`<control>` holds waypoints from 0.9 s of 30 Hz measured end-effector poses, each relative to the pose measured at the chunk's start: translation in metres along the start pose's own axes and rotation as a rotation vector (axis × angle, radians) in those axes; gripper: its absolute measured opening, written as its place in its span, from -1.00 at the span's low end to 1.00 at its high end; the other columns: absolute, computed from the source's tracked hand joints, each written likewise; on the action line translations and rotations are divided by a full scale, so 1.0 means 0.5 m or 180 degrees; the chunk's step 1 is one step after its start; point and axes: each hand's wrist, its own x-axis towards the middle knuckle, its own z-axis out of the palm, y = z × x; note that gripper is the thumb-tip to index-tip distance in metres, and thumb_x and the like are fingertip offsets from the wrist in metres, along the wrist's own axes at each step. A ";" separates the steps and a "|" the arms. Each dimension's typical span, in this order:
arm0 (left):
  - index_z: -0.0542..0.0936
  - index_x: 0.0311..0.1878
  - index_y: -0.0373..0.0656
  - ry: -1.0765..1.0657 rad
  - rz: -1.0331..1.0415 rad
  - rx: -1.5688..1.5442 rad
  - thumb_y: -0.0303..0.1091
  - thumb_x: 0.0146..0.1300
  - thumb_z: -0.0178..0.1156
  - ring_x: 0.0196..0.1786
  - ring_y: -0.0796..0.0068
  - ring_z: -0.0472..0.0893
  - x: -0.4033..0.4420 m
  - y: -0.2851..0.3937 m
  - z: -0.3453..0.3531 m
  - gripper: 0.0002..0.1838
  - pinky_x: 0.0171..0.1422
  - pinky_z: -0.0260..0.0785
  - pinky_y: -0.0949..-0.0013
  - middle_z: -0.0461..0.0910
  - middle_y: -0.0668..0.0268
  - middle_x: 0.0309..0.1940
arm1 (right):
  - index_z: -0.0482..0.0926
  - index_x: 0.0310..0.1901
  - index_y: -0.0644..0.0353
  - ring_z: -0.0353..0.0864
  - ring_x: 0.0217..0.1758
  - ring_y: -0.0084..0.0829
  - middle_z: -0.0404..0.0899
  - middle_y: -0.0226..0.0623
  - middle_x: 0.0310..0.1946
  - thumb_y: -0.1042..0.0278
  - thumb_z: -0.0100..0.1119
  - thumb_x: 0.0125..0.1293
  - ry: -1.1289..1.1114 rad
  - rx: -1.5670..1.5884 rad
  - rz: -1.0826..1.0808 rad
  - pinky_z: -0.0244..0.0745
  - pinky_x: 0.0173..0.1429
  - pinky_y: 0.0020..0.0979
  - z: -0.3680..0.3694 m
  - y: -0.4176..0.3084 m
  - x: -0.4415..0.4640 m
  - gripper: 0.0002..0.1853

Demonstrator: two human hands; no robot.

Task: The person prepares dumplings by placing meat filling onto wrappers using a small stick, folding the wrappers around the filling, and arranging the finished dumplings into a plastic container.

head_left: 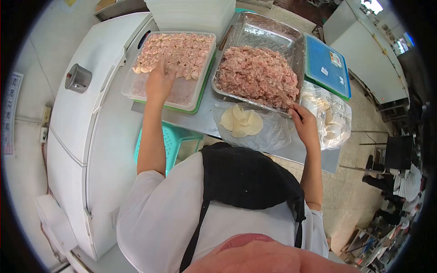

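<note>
L hand (159, 83) over pale round dumplings (184, 48), clear plastic tray (137, 87), 11 o'clock; blurred, can't tell grip. R hand (305, 122) pinches slim flat tool (283, 94) endwise (for reach into pink mince (255, 70), silver metal pan (268, 37), 1 o'clock).

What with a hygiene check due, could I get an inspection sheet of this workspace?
Surface: metal table, largely covered
Job's things: dumplings in clear tray, ground meat in metal pan, wrappers on plastic
Clutter: blue lid, bagged goods at right
Grippers: none; left hand over tray, fingers blurred; right hand holding thin utensil in meat
Cables: seen on left wall
Surroundings: metal pot atop white appliance; chair at right
</note>
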 end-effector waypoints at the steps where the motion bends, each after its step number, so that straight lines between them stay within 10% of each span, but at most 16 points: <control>1: 0.49 0.20 -0.08 0.0002 -0.0023 0.0053 -0.19 0.16 0.26 -0.10 0.10 0.64 -0.011 -0.018 0.001 -0.49 0.00 0.47 0.16 0.67 0.12 -0.17 | 0.58 -0.02 0.32 0.63 -0.22 -0.16 0.61 -0.04 -0.25 0.40 0.18 0.29 0.0075 0.0122 0.0011 0.49 -0.14 -0.34 -0.012 0.022 -0.008 -0.73; 6: 0.68 -0.26 -0.08 -0.1296 -0.0820 0.1465 -0.07 0.13 0.22 -0.16 0.07 0.63 -0.029 -0.006 0.044 -0.71 -0.11 0.45 0.10 0.66 0.10 -0.29 | 0.57 0.00 0.33 0.61 -0.29 -0.25 0.60 -0.10 -0.31 0.39 0.19 0.30 0.0114 0.0491 -0.0035 0.45 -0.19 -0.36 -0.058 0.080 -0.017 -0.71; 27: 0.71 -0.19 0.07 -0.0255 -0.0902 0.1934 -0.06 0.19 0.16 -0.06 0.17 0.61 -0.103 -0.021 0.061 -0.74 0.04 0.41 0.12 0.68 0.26 -0.21 | 0.55 -0.01 0.38 0.56 -0.29 -0.45 0.60 -0.19 -0.29 0.41 0.29 0.22 -0.0200 0.0853 0.0373 0.45 -0.17 -0.43 -0.177 0.281 -0.087 -0.66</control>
